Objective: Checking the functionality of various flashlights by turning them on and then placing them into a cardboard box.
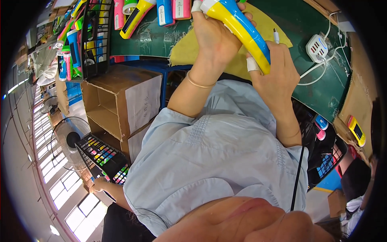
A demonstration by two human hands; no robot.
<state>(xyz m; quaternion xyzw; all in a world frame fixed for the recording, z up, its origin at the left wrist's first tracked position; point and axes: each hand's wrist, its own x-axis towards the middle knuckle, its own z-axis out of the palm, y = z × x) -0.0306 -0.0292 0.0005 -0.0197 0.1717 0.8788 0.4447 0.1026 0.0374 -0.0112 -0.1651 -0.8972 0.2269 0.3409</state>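
- You hold a yellow-and-blue flashlight (pixel 242 30) in both hands above a green workbench (pixel 318 86), over a yellow cloth (pixel 189 50).
- Your left hand (pixel 215 38) is clamped around its head end, at the upper left.
- Your right hand (pixel 274 74) is closed on the tail end, lower right (a white tape wraps one finger).
- The long axis runs diagonally, upper left down to lower right, bridging both hands; neither hand is nearer.
- More flashlights (pixel 137 16) lie in a row on the bench to the left, well apart; a white charger hub (pixel 317 47) sits to the right.
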